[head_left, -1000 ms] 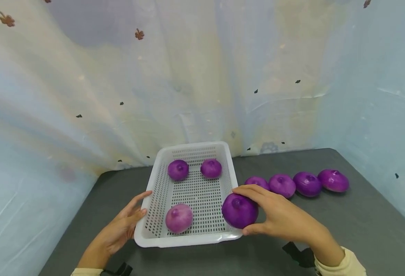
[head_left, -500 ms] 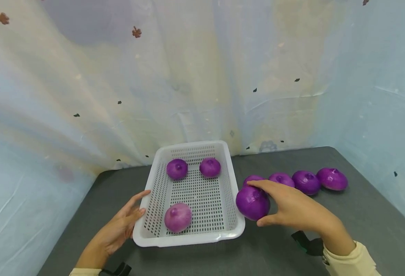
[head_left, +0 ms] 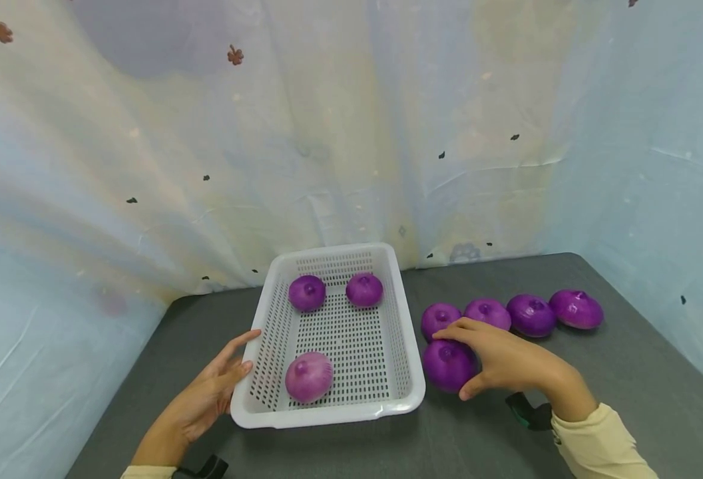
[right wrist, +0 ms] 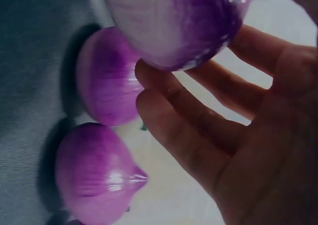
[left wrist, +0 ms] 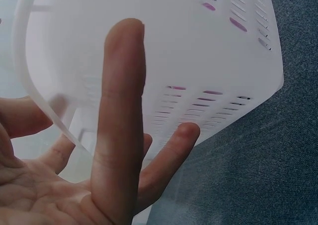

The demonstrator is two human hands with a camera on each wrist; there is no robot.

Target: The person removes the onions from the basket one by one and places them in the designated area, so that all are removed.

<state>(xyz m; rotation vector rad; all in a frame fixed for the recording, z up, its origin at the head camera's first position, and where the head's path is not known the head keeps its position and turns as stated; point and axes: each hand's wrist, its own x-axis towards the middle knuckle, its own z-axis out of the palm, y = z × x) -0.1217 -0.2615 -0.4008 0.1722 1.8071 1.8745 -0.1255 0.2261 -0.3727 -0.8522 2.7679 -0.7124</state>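
Note:
My right hand (head_left: 504, 352) holds a purple onion (head_left: 449, 366) between fingers and thumb, just right of the white plastic basket (head_left: 321, 419). In the right wrist view the held onion (right wrist: 174, 26) has a pale patch and a dark purple side. My left hand (head_left: 208, 392) is at the basket's left side, fingers fairly straight along the wall. The left wrist view shows these fingers (left wrist: 121, 115) against the slotted outside wall. Inside the basket lie two onions at the back, a darker left one (head_left: 307, 293) and a right one (head_left: 365, 290), and a paler onion (head_left: 309, 377) at front left.
A row of onions runs right from the held one: a near onion (head_left: 439, 319), a lighter one (head_left: 488, 311), a dark one (head_left: 531, 315) and a glossy one (head_left: 576, 309). They rest on the dark grey tabletop (head_left: 627, 379). A patterned curtain (head_left: 351, 133) hangs behind.
My right hand has carried the purple onion from over the basket's right rim to the right and down beside the row. The left hand stays at the basket's side.

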